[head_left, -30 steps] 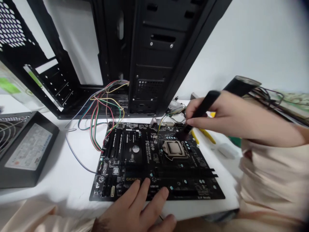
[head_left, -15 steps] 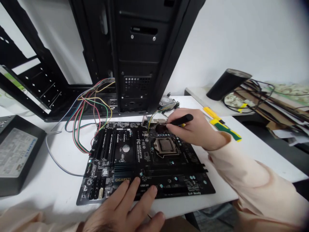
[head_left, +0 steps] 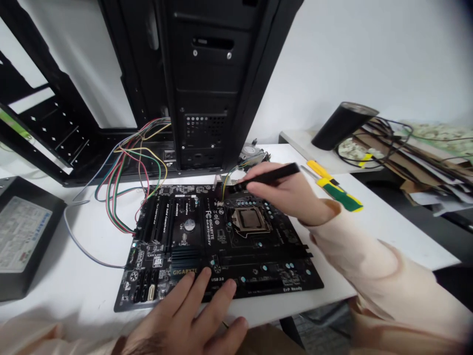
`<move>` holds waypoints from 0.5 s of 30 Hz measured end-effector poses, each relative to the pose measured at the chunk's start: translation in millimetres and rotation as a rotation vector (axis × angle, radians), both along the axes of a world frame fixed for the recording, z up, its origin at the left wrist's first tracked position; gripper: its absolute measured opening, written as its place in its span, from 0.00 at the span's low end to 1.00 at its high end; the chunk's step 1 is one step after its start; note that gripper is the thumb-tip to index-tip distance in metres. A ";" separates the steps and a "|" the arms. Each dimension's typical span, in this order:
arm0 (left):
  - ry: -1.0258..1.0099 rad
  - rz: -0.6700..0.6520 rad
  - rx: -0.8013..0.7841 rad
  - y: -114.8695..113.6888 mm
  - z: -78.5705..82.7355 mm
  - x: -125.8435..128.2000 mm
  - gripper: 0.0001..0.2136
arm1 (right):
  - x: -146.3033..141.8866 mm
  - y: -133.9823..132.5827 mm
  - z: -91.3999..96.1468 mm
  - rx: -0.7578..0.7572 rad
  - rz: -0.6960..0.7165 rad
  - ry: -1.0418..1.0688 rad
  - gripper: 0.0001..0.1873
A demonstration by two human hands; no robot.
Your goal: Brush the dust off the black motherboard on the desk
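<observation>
One black Gigabyte motherboard (head_left: 221, 246) lies under the splayed left hand (head_left: 185, 315); right hand (head_left: 288, 195) pinches a black brush (head_left: 271, 175).

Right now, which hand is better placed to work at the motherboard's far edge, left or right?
Probably right: the right hand holds the black-handled brush over that edge of the Gigabyte motherboard; the left hand rests at the near edge.

A motherboard (head_left: 218, 246) lies flat on a desk (head_left: 74, 291); a PC case (head_left: 199, 98) stands behind it; a CPU cooler (head_left: 253, 155) sits just beside the case; a power supply (head_left: 25, 236) lies left of the board; screwdrivers (head_left: 338, 197) lie right of it; the left hand (head_left: 185, 310) rests on its near edge; the right hand (head_left: 288, 195) holds a brush (head_left: 269, 176) over it.
</observation>
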State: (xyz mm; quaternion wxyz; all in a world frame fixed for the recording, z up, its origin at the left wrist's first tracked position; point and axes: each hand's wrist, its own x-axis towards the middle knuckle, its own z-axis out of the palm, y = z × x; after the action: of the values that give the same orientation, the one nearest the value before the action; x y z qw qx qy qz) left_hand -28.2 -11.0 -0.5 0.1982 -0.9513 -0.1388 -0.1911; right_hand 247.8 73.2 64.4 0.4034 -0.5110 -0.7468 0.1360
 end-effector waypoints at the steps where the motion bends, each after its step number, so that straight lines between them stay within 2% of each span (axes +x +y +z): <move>1: 0.010 -0.006 0.006 -0.1 0.4 -0.4 0.16 | -1.9 0.2 -1.1 -0.028 0.047 -0.017 0.10; 3: 0.025 -0.011 0.013 0.1 1.2 -1.5 0.17 | -2.0 1.6 -1.9 -0.080 0.077 -0.102 0.09; 6: 0.057 -0.018 0.006 1.5 2.4 -2.4 0.16 | 5.5 2.8 3.4 -0.030 -0.060 -0.238 0.07; 8: 0.069 -0.022 0.012 2.5 2.7 -2.0 0.16 | 9.9 1.9 8.2 0.048 -0.142 -0.243 0.08; 10: 0.062 -0.027 0.021 3.0 2.3 -1.2 0.16 | 11.1 0.9 10.2 0.062 -0.140 -0.177 0.09; 12: 0.059 -0.026 0.019 2.7 1.5 -0.8 0.16 | 10.3 0.9 9.3 -0.006 -0.092 -0.157 0.11; 15: 0.066 -0.026 0.012 1.9 0.9 -1.6 0.16 | 10.9 2.1 7.5 -0.066 -0.079 -0.301 0.11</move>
State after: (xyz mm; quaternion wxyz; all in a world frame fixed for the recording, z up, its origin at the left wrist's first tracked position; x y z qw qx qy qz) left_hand -29.8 -9.1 0.4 0.2057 -0.9576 -0.1188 -0.1630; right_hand 258.6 75.3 71.9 0.2751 -0.5676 -0.7732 0.0664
